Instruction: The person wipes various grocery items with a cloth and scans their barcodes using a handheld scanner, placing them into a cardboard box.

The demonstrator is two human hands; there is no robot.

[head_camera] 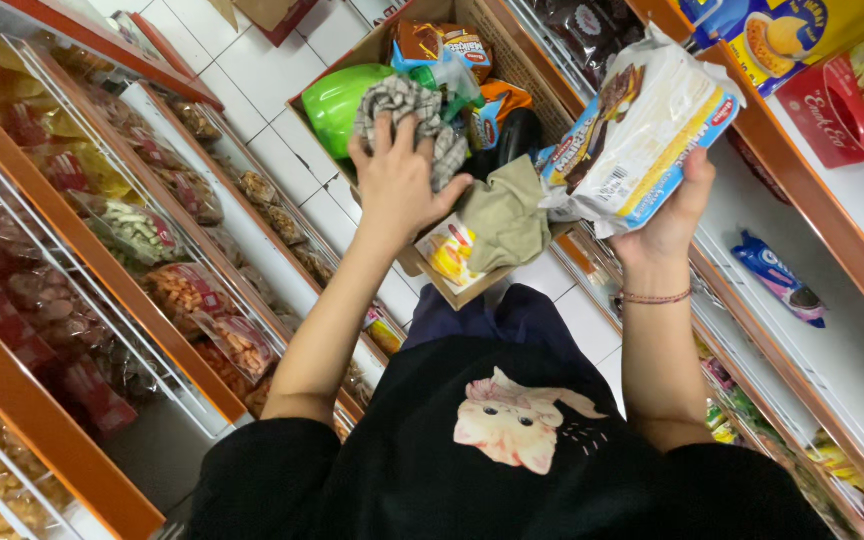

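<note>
Fingers (389, 140) of left hand (399, 185) clutch checked cloth (407, 108) above cardboard box (452, 290).

We're in a shop aisle: orange-edged shelves (72, 290) packed with bagged snacks (187, 290) either side, white tiled floor (272, 90) between.

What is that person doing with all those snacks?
A person stands in a shop aisle over a cardboard box full of snacks. Their left hand grips a checked cloth in the box. Their right hand holds up a pack of biscuits beside the shelves.
</note>
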